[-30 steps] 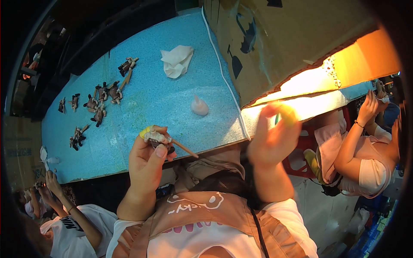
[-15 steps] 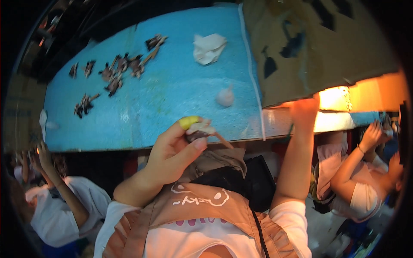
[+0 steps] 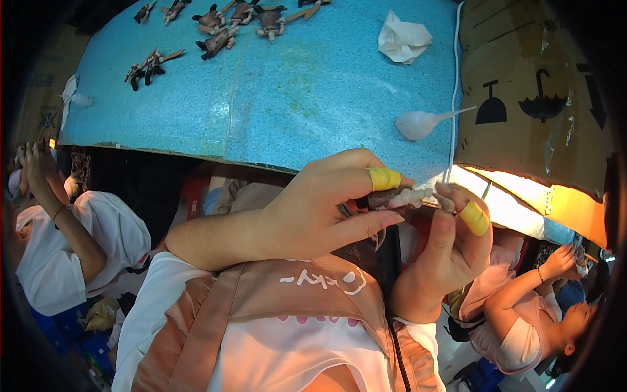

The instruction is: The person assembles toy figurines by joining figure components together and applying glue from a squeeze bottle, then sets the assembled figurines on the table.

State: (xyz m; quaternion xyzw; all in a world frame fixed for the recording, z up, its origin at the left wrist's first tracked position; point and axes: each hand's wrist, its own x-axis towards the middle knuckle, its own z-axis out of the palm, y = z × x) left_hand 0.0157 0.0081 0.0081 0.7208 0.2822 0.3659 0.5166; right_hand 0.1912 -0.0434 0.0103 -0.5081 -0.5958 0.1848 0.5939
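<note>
evidently, a small figure [image 3: 400, 197] is held between the two hands, just off the near edge of the blue table [image 3: 294, 111]. it is pinched by the left hand [image 3: 330, 199], forefinger above and thumb below, the other fingers largely hidden, perhaps so that its pale end is left exposed. by the right hand [image 3: 457, 245], nearly closed at thumb and forefinger, a small pale piece [image 3: 445, 201] is gripped beside that end; whether the two are joined cannot be told. yellow wraps [image 3: 384, 178] are worn on both hands, probably for finger protection. a squeeze bottle [image 3: 417, 125] and a crumpled tissue [image 3: 403, 39] are set beside the white cable [image 3: 455, 91], presumably for easy reach, while other figures [image 3: 216, 43] are spread farther left, seemingly to keep the near space usable.
</note>
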